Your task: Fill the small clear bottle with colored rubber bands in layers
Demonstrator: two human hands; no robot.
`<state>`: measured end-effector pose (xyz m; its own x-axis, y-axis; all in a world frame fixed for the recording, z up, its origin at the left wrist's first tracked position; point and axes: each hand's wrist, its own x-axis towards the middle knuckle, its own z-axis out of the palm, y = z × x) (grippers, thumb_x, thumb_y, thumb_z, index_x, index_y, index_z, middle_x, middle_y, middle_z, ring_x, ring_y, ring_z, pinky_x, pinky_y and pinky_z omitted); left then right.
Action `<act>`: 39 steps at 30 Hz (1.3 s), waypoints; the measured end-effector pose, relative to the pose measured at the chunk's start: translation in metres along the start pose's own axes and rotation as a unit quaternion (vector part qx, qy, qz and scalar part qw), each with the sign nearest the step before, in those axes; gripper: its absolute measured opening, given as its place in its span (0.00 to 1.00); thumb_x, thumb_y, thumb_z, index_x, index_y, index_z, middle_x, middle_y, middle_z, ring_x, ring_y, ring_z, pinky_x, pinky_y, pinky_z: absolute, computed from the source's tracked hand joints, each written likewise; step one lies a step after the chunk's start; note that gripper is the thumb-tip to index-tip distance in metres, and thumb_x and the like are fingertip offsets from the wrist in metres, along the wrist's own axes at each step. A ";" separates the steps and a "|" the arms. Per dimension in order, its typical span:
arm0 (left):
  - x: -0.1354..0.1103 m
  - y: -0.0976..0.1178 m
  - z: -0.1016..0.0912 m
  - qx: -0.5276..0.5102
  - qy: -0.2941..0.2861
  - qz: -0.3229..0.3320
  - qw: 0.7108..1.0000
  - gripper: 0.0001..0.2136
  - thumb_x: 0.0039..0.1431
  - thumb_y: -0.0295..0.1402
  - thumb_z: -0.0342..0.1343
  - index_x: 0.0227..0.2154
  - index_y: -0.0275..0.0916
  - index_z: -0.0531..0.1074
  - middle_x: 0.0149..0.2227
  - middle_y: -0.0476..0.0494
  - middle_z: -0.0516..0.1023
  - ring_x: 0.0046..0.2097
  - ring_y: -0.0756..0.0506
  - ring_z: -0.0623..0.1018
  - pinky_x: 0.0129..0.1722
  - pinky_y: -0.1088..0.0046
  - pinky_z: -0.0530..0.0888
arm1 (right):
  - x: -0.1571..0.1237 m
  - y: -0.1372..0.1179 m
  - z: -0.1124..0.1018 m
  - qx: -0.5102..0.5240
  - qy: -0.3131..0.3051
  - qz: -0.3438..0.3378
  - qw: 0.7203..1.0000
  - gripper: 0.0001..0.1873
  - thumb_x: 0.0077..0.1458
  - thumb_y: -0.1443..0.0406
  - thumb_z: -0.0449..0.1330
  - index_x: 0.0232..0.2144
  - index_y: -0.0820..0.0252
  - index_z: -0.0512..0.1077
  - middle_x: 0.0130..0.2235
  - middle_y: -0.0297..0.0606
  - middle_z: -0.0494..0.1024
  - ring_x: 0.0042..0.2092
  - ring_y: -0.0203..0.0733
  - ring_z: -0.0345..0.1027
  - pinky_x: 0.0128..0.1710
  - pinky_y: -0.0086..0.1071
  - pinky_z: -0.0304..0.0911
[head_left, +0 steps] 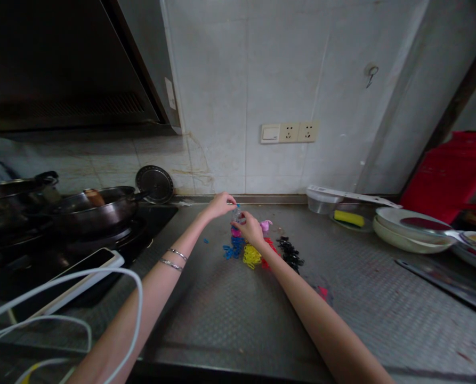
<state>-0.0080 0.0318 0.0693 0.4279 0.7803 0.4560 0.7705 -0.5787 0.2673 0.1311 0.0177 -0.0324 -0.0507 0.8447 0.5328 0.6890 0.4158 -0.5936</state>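
Observation:
Both my arms reach out over a grey metal counter (230, 309). My left hand (220, 205) is pinched shut above a small clear bottle (236, 214), touching its top. My right hand (250, 228) is wrapped around the lower part of that bottle. Just below the hands lie small piles of tiny rings: blue (233, 248), yellow (251, 256), red (268, 250), black (290, 254) and pink (266, 225). Two thin bracelets sit on my left wrist (175, 258).
A stove (102, 250) with a dark wok (96, 209) and another pan stands at the left. A phone (86, 272) with a white cable lies near it. At the right are stacked plates (409, 234), a yellow sponge (348, 217), a clear tub (321, 201) and a red container (449, 176).

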 end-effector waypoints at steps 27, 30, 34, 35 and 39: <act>-0.070 -0.075 0.004 -0.106 -0.164 -0.154 0.969 0.13 0.38 0.34 0.57 0.29 0.35 0.75 0.27 0.46 0.76 0.28 0.50 0.71 0.28 0.78 0.66 | 0.003 0.005 0.004 0.045 0.003 -0.014 0.999 0.23 0.42 0.50 0.58 0.38 0.56 0.65 0.36 0.36 0.73 0.32 0.36 0.66 0.30 0.28 0.58; -0.085 -0.081 0.000 -0.111 -0.247 -0.190 0.944 0.15 0.36 0.38 0.57 0.31 0.37 0.75 0.22 0.49 0.72 0.22 0.53 0.66 0.20 0.80 0.61 | 0.003 0.006 0.004 0.042 0.004 -0.014 0.999 0.22 0.41 0.50 0.57 0.37 0.57 0.66 0.35 0.36 0.73 0.31 0.36 0.66 0.30 0.28 0.58; -0.096 -0.079 0.000 -0.113 -0.289 -0.205 0.928 0.16 0.36 0.37 0.56 0.31 0.38 0.74 0.20 0.49 0.70 0.19 0.54 0.62 0.15 0.82 0.55 | 0.003 0.006 0.004 0.044 0.004 -0.013 0.999 0.22 0.41 0.49 0.57 0.36 0.57 0.66 0.34 0.35 0.73 0.30 0.36 0.65 0.30 0.28 0.58; -0.097 -0.079 0.001 -0.112 -0.285 -0.204 0.930 0.15 0.35 0.36 0.56 0.30 0.38 0.74 0.21 0.49 0.70 0.19 0.54 0.62 0.15 0.82 0.55 | 0.003 0.006 0.004 0.046 0.002 -0.012 0.999 0.22 0.41 0.49 0.57 0.36 0.57 0.66 0.34 0.35 0.73 0.30 0.36 0.65 0.30 0.28 0.58; -0.100 -0.087 0.006 -0.107 -0.275 -0.203 0.934 0.11 0.37 0.35 0.54 0.27 0.38 0.73 0.24 0.48 0.72 0.21 0.54 0.63 0.16 0.82 0.56 | 0.003 0.007 0.004 0.049 0.002 -0.012 0.999 0.22 0.41 0.49 0.57 0.35 0.57 0.66 0.35 0.35 0.73 0.30 0.36 0.65 0.30 0.28 0.58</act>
<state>-0.1152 0.0057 -0.0045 0.3441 0.9154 -0.2090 0.8355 -0.1969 0.5131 0.1330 0.0241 -0.0371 -0.0633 0.8332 0.5494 0.6139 0.4665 -0.6367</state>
